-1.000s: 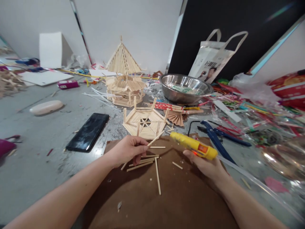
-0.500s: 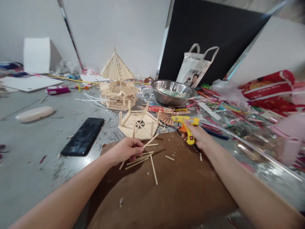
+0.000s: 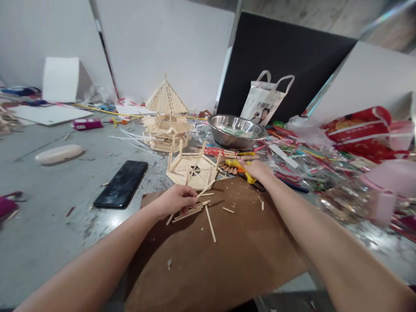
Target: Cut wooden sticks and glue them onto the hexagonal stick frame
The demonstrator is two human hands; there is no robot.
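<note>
Between the thumb and fingers of my left hand a thin wooden stick is pinched, pointing up and right. Several loose sticks lie beneath and beside that hand on a brown sheet. My right hand grips a yellow hot glue gun at the sheet's far edge, its nozzle pointing left. Just beyond my left hand sits a hexagonal stick base with short upright posts. Behind it stands a tiered stick pavilion with a pointed roof.
A black phone and a white oval case lie at left. Behind are a metal bowl and a white bag. Plastic scraps, a red package and a pink-lidded clear container crowd the right side.
My right hand has moved the glue gun slightly left and away from me, tilting it lower. My left hand keeps hold of the stick. The camera view has shifted a little.
</note>
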